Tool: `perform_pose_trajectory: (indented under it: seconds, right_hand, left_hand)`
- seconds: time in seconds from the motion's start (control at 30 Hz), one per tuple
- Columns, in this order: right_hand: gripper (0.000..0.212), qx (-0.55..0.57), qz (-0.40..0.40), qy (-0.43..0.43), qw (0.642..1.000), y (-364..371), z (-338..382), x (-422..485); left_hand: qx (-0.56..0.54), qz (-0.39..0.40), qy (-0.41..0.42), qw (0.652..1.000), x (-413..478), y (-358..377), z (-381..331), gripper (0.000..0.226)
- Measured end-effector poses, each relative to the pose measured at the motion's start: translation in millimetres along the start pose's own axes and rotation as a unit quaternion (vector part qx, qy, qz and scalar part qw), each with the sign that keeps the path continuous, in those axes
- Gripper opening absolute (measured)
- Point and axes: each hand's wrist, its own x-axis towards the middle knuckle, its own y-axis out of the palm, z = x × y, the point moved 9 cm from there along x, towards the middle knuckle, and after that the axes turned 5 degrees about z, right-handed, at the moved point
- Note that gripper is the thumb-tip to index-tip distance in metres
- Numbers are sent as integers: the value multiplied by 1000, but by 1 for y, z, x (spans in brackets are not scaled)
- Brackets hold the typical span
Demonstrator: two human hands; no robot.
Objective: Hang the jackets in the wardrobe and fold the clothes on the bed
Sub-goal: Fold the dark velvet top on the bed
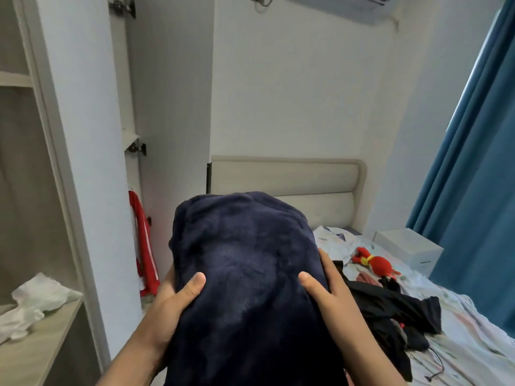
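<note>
From my head camera, I hold a navy fleece garment [245,274] up in front of me, between the open wardrobe [25,190] on my left and the bed [462,346] on my right. My left hand [170,299] grips its left edge and my right hand [328,285] its right edge, each with the thumb on the front and the fingers curled behind. I cannot tell whether it is a jacket or some other piece, and I see no hanger on it.

A heap of black clothes [390,310] lies unfolded on the bed beside a red plush toy [376,263], so the folding looks mostly undone. A crumpled white cloth [36,299] sits on the wardrobe shelf. A red jacket [143,246] hangs past the wardrobe door. I judge the task to be at an early or middle stage.
</note>
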Motion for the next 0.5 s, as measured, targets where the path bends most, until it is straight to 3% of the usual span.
perform_pose_trajectory:
  seconds: [0.07,0.27,0.37,0.43,0.5]
  right_hand:
    - [53,6,33,0,999,19,3,13]
    - [86,2,81,-1,997,63,6,48]
    - [78,-14,67,-10,998,81,8,71]
    - [70,-27,67,-18,997,93,11,86]
    - [71,-27,72,-24,997,102,13,102]
  left_hand:
    - [35,12,10,999,10,-14,-4,51]
    - [73,-9,43,996,38,-56,-23,58]
    - [38,-20,51,998,53,-74,-33,57]
    - [46,-27,47,997,63,-82,-39,83]
    - [62,-38,47,996,75,-92,-43,91]
